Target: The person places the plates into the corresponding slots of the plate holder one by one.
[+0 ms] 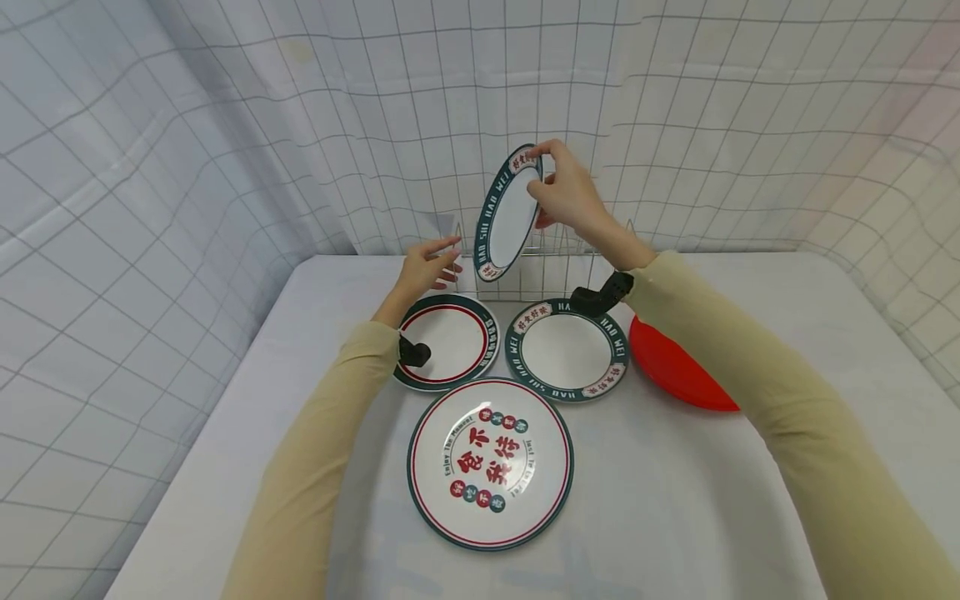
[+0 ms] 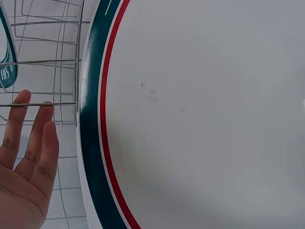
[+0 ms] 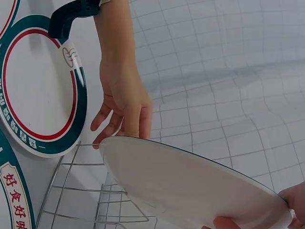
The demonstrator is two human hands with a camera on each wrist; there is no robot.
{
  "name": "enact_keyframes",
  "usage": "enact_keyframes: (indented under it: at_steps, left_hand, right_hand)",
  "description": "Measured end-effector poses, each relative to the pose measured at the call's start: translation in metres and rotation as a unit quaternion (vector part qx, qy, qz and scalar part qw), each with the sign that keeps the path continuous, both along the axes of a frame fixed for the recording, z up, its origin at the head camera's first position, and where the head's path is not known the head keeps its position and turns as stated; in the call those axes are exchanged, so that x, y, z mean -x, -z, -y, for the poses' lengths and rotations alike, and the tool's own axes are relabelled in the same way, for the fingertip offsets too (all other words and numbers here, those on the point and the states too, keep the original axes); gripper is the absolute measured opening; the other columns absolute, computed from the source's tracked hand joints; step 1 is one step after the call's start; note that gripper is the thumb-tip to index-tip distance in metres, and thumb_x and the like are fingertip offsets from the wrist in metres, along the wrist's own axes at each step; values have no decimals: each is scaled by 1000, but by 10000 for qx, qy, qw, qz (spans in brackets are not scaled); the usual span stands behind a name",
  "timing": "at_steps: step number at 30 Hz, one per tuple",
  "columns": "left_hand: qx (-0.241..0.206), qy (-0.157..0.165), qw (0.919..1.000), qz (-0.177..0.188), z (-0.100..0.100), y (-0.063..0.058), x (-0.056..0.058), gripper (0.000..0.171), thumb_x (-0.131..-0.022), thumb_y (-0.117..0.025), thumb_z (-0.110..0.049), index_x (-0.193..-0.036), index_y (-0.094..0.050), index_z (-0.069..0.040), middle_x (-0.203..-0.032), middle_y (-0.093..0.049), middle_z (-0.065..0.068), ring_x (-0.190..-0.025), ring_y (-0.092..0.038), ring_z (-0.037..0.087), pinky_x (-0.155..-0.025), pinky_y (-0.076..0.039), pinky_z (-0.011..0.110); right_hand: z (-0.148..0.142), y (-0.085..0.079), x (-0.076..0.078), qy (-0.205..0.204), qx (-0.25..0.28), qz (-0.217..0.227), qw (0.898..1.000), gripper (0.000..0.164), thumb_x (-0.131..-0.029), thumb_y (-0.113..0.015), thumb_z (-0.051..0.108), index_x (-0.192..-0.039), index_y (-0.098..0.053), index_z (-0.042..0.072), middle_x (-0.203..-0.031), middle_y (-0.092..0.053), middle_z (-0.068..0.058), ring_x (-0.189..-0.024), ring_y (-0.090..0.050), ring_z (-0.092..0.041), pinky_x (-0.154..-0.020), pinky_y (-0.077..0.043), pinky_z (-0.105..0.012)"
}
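A white plate with a dark green lettered rim hangs tilted on edge above the wire rack. My right hand pinches it by its upper right edge, thumb on the face. In the right wrist view the plate's plain underside shows, with the rack below. My left hand is at the rack's left end, fingers extended, holding nothing. In the left wrist view its fingertips overlap a rack wire; I cannot tell whether they touch it.
In front of the rack lie a red-ringed green-rimmed plate, a green-rimmed lettered plate and a red plate, partly under my right sleeve. Nearer lies a larger plate with red characters. White grid-patterned cloth hangs behind the table.
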State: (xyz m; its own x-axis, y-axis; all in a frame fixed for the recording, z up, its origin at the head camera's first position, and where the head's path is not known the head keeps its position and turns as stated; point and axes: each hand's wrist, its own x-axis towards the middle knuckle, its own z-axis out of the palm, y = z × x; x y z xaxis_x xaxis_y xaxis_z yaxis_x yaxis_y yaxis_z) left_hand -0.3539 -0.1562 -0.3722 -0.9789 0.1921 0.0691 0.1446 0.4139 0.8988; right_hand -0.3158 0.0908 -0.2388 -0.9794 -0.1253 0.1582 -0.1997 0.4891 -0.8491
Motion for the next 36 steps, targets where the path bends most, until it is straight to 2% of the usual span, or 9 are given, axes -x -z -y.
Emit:
enact_keyframes:
  at_steps: [2, 7, 13, 17, 22, 26, 30, 36]
  left_hand:
    - [-44, 40, 10000, 78, -1, -6, -5, 42, -100, -52, -30, -141, -51, -18, -105, -71, 22, -77, -69, 15, -63, -54, 23]
    - [-64, 67, 9997, 209, -5, -22, -20, 42, -101, -51, -22, -142, -49, -11, -110, -66, 30, -90, -69, 34, -65, -54, 25]
    - [15, 66, 9998, 197, -9, -29, -28, 43, -101, -49, -21, -143, -47, -8, -112, -65, 31, -101, -65, 43, -73, -57, 33]
    - [-64, 42, 9997, 225, -9, -27, -23, 42, -101, -51, -21, -141, -49, -10, -111, -65, 32, -101, -65, 44, -75, -57, 37]
    - [-15, -17, 10000, 24, -5, -8, -6, 42, -100, -52, -28, -140, -51, -15, -106, -69, 26, -86, -70, 28, -65, -55, 26]
    - [-71, 37, 9999, -129, -2, 0, 0, 42, -99, -54, -32, -139, -54, -18, -100, -72, 20, -78, -70, 19, -66, -56, 28]
    - [-131, 74, 9998, -144, -2, 0, 0, 41, -98, -55, -33, -137, -55, -20, -97, -73, 16, -79, -71, 20, -69, -57, 31]
    - [67, -35, 9999, -99, -2, 0, 1, 43, -100, -53, -32, -140, -52, -20, -103, -71, 20, -86, -71, 27, -67, -57, 27]
  right_hand:
    - [4, -2, 0, 12, -114, 12, 9999, 47, -97, -47, 11, -142, -35, 18, -101, -63, -17, -56, -66, -16, -63, -58, -32]
    - [11, -4, 2, 52, -330, 75, 9994, 47, -97, -48, 12, -142, -35, 19, -109, -65, -18, -59, -66, -17, -59, -57, -28]
    - [15, -6, 4, 64, -381, 115, 9992, 48, -97, -48, 12, -142, -34, 20, -110, -66, -16, -62, -67, -18, -60, -57, -29]
    - [15, -7, 6, 90, -430, 80, 9990, 47, -97, -48, 14, -142, -35, 20, -110, -66, -16, -60, -66, -16, -59, -57, -28]
    - [16, -9, 7, 172, -476, 88, 9987, 46, -97, -47, 14, -142, -36, 19, -106, -66, -15, -54, -64, -13, -57, -57, -26]
    - [18, -11, 8, 267, -510, 124, 9983, 46, -97, -46, 13, -141, -36, 20, -101, -64, -12, -52, -63, -13, -57, -57, -26]
    - [22, -12, 9, 336, -571, 42, 9978, 46, -97, -46, 12, -141, -37, 19, -93, -60, -7, -50, -61, -12, -61, -58, -29]
    - [29, -13, 11, 404, -758, -34, 9963, 45, -97, -48, 15, -141, -39, 20, -89, -56, -4, -53, -61, -13, -60, -57, -27]
